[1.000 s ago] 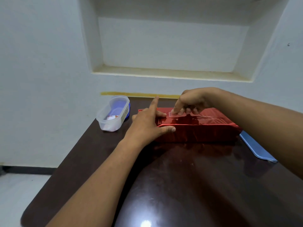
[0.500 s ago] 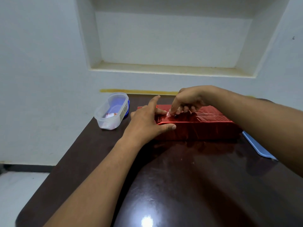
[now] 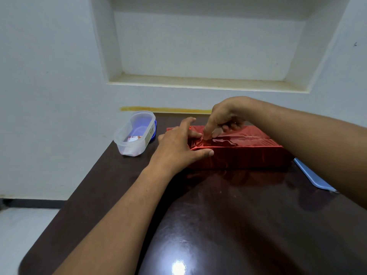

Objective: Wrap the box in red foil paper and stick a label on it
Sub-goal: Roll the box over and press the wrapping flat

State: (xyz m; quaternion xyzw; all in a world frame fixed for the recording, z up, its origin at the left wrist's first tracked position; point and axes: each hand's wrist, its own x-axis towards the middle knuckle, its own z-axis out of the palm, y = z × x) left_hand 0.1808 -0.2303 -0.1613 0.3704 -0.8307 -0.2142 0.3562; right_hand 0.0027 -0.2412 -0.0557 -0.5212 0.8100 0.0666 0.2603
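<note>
A long box wrapped in shiny red foil paper [image 3: 244, 155] lies across the far part of the dark table [image 3: 228, 225]. My left hand [image 3: 176, 147] grips the box's left end, thumb on the front face and fingers over the top. My right hand [image 3: 224, 118] comes from the right, its fingertips pressing on the foil seam along the top, near the left end. A strip of clear tape [image 3: 238, 138] glints along that seam. No label shows on the box.
A clear plastic container [image 3: 135, 133] holding a small printed item stands at the table's far left corner, on a blue lid. A light blue flat piece [image 3: 313, 176] lies at the right behind the box. A white wall with a recessed niche rises behind the table.
My right hand's fingertips have slid leftwards along the top seam towards the left end. My left hand keeps its hold on the box's end. The box has not shifted.
</note>
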